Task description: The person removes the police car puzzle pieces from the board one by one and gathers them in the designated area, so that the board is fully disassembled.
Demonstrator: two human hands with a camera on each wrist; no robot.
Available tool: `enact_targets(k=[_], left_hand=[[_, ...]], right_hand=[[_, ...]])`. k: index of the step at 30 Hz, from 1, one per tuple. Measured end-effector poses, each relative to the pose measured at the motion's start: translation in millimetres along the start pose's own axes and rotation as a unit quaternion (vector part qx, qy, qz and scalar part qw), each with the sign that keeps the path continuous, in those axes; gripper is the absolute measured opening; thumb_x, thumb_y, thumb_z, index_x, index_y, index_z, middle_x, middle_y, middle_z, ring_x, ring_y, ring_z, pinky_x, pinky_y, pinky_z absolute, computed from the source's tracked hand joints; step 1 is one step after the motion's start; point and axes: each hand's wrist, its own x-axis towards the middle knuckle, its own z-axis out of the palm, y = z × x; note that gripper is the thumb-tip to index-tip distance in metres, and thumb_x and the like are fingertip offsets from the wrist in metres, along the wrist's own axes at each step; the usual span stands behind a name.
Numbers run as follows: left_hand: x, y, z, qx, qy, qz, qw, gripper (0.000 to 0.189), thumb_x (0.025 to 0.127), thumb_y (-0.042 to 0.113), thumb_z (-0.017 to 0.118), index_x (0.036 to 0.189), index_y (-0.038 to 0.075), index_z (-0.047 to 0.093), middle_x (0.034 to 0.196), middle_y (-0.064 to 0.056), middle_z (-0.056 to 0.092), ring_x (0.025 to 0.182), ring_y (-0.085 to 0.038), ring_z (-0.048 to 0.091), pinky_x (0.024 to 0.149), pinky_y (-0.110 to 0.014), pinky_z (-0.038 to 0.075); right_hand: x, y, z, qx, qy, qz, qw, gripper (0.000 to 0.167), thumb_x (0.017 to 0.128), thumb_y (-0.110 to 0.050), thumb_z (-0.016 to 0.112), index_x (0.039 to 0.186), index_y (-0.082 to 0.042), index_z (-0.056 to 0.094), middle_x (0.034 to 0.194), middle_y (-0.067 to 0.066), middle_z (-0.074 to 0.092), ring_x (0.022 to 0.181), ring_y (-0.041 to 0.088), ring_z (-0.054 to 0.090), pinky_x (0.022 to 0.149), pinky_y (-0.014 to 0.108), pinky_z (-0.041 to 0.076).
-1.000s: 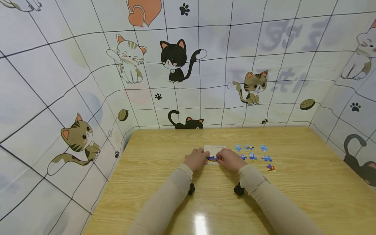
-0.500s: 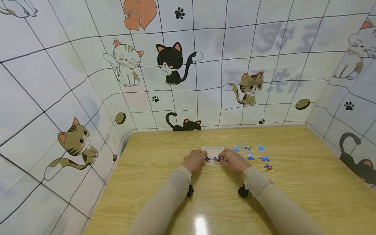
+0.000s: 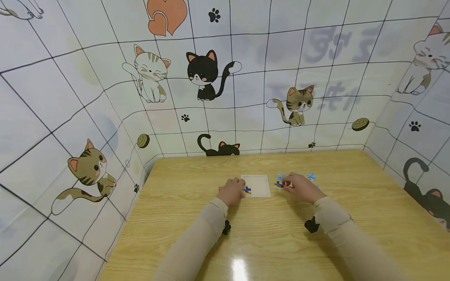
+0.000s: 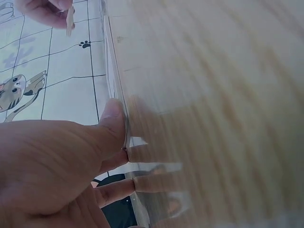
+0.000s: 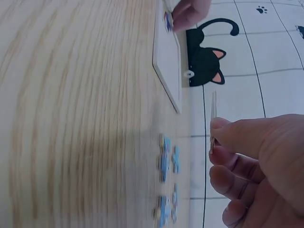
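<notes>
A shallow white puzzle tray [image 3: 259, 187] lies flat on the table. At its left side is my left hand [image 3: 232, 192], fingers resting down by the tray edge. Close to those fingertips, a blue and yellow jigsaw piece [image 3: 248, 190] sits in the tray's left part. My right hand [image 3: 303, 188] is right of the tray and pinches a multicoloured jigsaw piece [image 3: 279, 184] between thumb and fingers. In the right wrist view this held piece [image 5: 213, 107] appears edge-on, raised off the table. What lies under the left palm is hidden.
Loose light-blue jigsaw pieces [image 3: 311, 176] lie right of the tray, partly covered by the right hand; several pieces [image 5: 165, 159] show in the right wrist view. A wooden table [image 3: 260, 238] bears everything. Behind it hangs a cat-patterned backdrop [image 3: 253, 117].
Two pieces held together over the tray have come apart. My right hand has carried one out of the tray to the right. The left hand has stayed at the tray's left side.
</notes>
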Motion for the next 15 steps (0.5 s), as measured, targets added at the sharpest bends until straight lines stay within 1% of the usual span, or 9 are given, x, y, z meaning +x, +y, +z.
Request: enact_targets(k=[4, 6, 9, 10, 12, 15], left_hand=[[1.1, -1.0, 2.7, -0.001, -0.001, 0.002, 1.0, 0.041, 0.102, 0.037, 0.06, 0.138, 0.018, 0.055, 0.138, -0.006, 0.055, 0.125, -0.031, 0.05, 0.085, -0.065, 0.051], [1.2, -1.6, 4.0, 0.001, 0.0, 0.002, 1.0, 0.041, 0.102, 0.037, 0.059, 0.137, 0.018, 0.055, 0.138, -0.006, 0.055, 0.126, -0.03, 0.05, 0.085, -0.065, 0.051], [1.8, -1.8, 4.6, 0.001, 0.002, 0.001, 1.0, 0.04, 0.102, 0.037, 0.059, 0.136, 0.017, 0.054, 0.138, -0.006, 0.055, 0.126, -0.03, 0.05, 0.085, -0.065, 0.051], [1.9, -1.8, 4.5, 0.001, 0.003, 0.0, 1.0, 0.04, 0.102, 0.037, 0.059, 0.136, 0.017, 0.054, 0.139, -0.006, 0.055, 0.126, -0.03, 0.05, 0.085, -0.065, 0.051], [2.3, -1.6, 4.1, 0.002, 0.004, -0.001, 1.0, 0.04, 0.102, 0.037, 0.059, 0.136, 0.017, 0.054, 0.138, -0.006, 0.055, 0.125, -0.03, 0.051, 0.085, -0.065, 0.051], [3.3, -2.3, 4.5, 0.006, 0.004, -0.002, 1.0, 0.04, 0.102, 0.037, 0.06, 0.135, 0.016, 0.054, 0.138, -0.006, 0.056, 0.124, -0.03, 0.051, 0.084, -0.065, 0.052]], right_hand=[[-11.8, 14, -6, -0.013, 0.003, -0.008, 0.9999, 0.016, 0.097, -0.007, 0.069, 0.111, -0.001, 0.072, 0.093, 0.003, 0.062, 0.086, 0.021, 0.06, 0.071, 0.039, 0.05], [-18.5, 20, -8, -0.015, -0.001, -0.006, 0.9999, 0.016, 0.096, -0.006, 0.069, 0.11, 0.0, 0.072, 0.093, 0.003, 0.063, 0.087, 0.022, 0.061, 0.072, 0.039, 0.05], [-28.3, 29, -11, -0.006, -0.016, 0.005, 0.9998, 0.019, 0.096, -0.005, 0.069, 0.112, 0.003, 0.073, 0.093, 0.003, 0.065, 0.085, 0.021, 0.061, 0.07, 0.038, 0.051], [-31.7, 31, -12, 0.005, -0.027, 0.012, 0.9996, 0.02, 0.096, -0.005, 0.069, 0.113, 0.005, 0.072, 0.094, 0.004, 0.065, 0.083, 0.019, 0.06, 0.068, 0.037, 0.05], [-36.8, 35, -12, 0.015, -0.041, 0.026, 0.9987, 0.021, 0.095, -0.005, 0.069, 0.114, 0.004, 0.072, 0.094, 0.003, 0.066, 0.083, 0.017, 0.059, 0.069, 0.036, 0.051], [-43.5, 39, -12, 0.015, -0.06, 0.038, 0.9974, 0.023, 0.095, -0.005, 0.069, 0.116, 0.005, 0.071, 0.094, 0.002, 0.064, 0.083, 0.016, 0.058, 0.069, 0.036, 0.05]])
